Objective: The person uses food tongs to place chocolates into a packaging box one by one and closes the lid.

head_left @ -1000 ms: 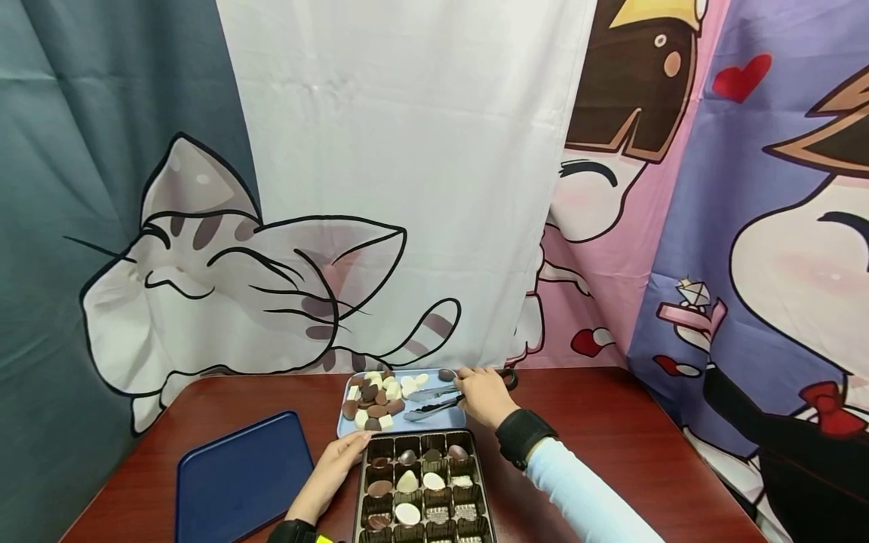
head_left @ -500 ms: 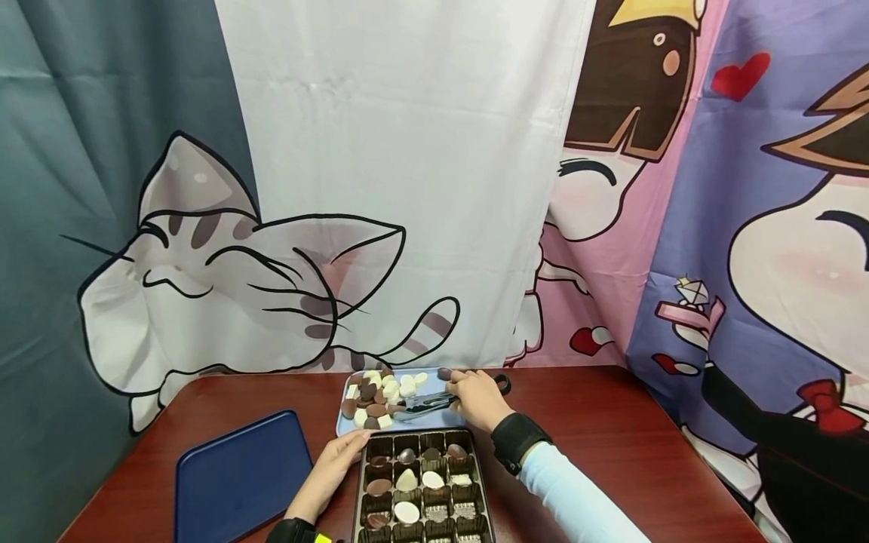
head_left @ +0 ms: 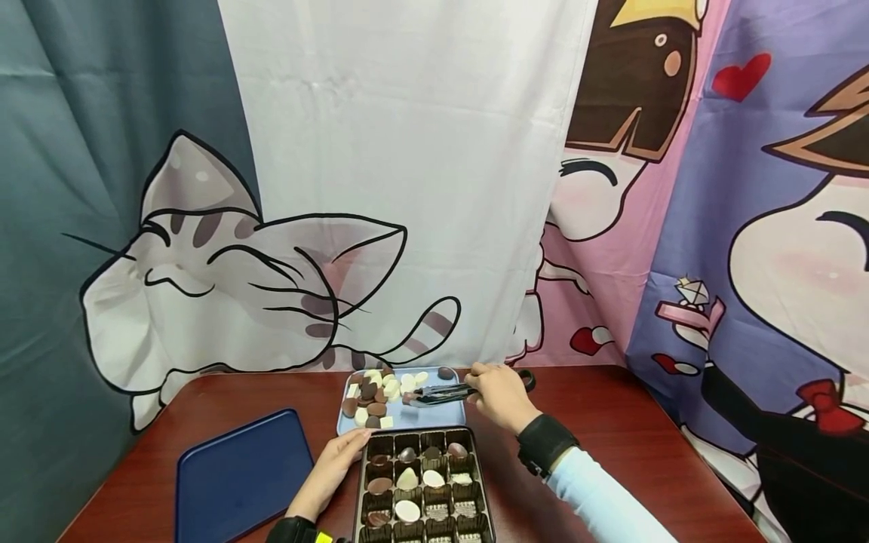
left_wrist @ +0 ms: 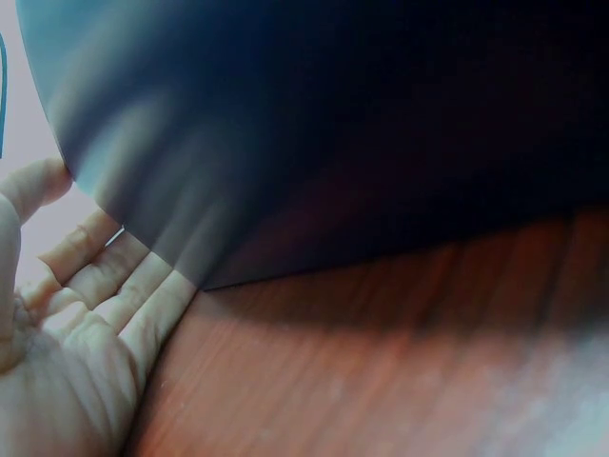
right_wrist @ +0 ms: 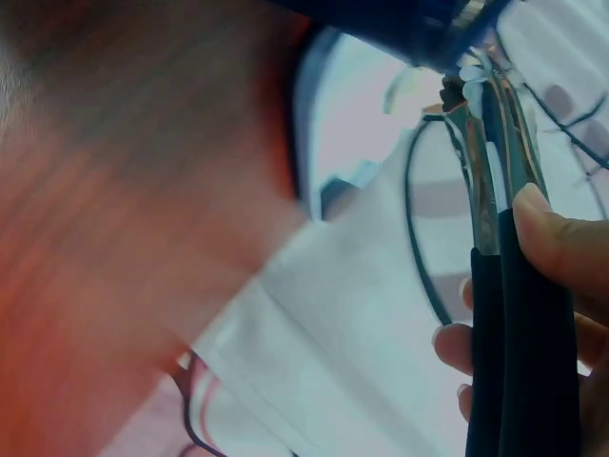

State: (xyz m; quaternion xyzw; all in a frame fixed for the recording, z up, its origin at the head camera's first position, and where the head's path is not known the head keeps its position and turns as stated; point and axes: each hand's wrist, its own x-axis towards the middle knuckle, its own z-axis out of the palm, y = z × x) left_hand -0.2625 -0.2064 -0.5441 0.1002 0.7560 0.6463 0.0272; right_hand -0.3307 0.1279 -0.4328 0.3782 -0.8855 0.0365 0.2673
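In the head view my right hand (head_left: pixel 501 394) holds black-handled tongs (head_left: pixel 437 395) over the light blue tray (head_left: pixel 434 417). The tongs' tips are together on a small brown chocolate (head_left: pixel 409 398). The right wrist view shows the fingers and thumb around the tongs' handles (right_wrist: pixel 533 352). My left hand (head_left: pixel 333 464) rests at the upper left corner of a dark compartment tray (head_left: pixel 364 483). In the left wrist view its fingers (left_wrist: pixel 143 286) lie straight against the tray's glossy side, the thumb near the edge. Several compartments hold brown and white chocolates, such as a white oval (head_left: pixel 407 513).
A heap of mixed chocolates (head_left: pixel 370 400) lies on the left of the light blue tray, with a dark piece (head_left: pixel 446 373) at its far right corner. A dark blue lid or tray (head_left: pixel 241 479) lies on the red-brown table (head_left: pixel 577 452) at left. Printed curtains (head_left: pixel 421 151) hang behind.
The tongs have closed on a brown chocolate at the heap's right side and drawn it up and right. My right hand has shifted right. My left hand has stayed at the compartment tray's corner.
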